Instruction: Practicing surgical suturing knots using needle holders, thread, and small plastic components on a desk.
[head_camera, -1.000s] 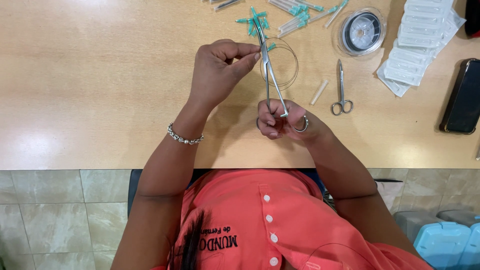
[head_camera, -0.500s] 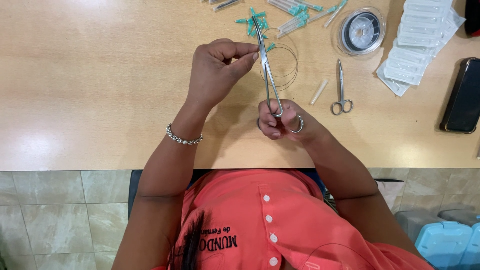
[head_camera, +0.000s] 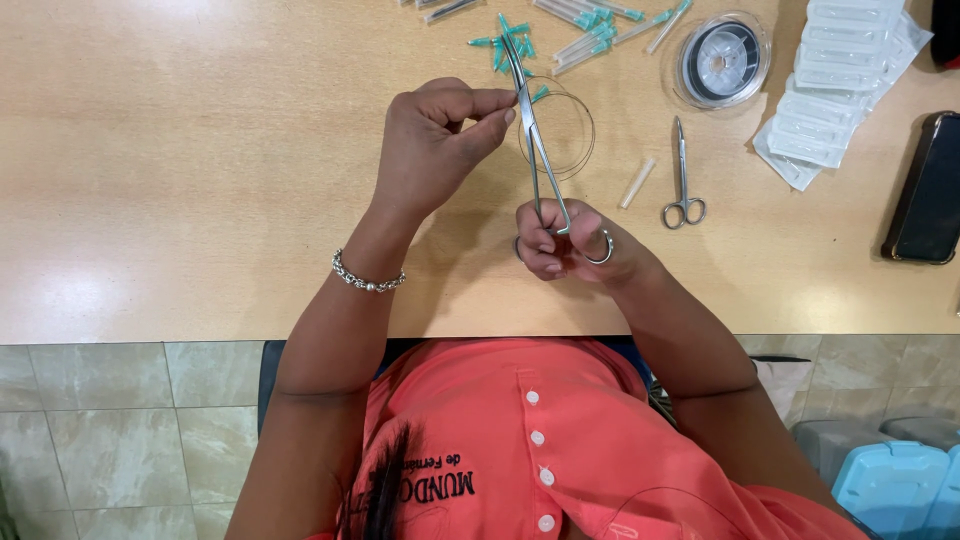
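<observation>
Near the table's (head_camera: 150, 150) front edge, towards its middle: left wrist with a bead bracelet (head_camera: 368, 280), forearm raised off the wood. Left hand (head_camera: 430, 150) curled nearly closed, thumb and forefinger pinched beside the steel shafts of the needle holder (head_camera: 535, 140), apparently on a fine thread or needle there, too thin to make out; pinch kept high and close, likely to hold the strand taut at the tool. Just behind the tool, a thin wire loop (head_camera: 565, 125) lying flat on the table. Needle holder held upright-slanted, tips towards the back edge, ring handles down in the right hand (head_camera: 570, 245); right fingers closed through and around the rings, a grip suited to steady clamping. Whether the tips bite on anything: cannot tell. Along the back edge, capped needles (head_camera: 590, 20) with teal hubs scattered within easy reach. Right of the hands, a small clear tube (head_camera: 637, 182), then scissors (head_camera: 683, 180) lying flat, handles towards the front. Behind those, a round thread spool (head_camera: 722, 60). Further right, stacked white packets (head_camera: 835, 90); at the right edge, a dark phone (head_camera: 925, 190), set well apart.
</observation>
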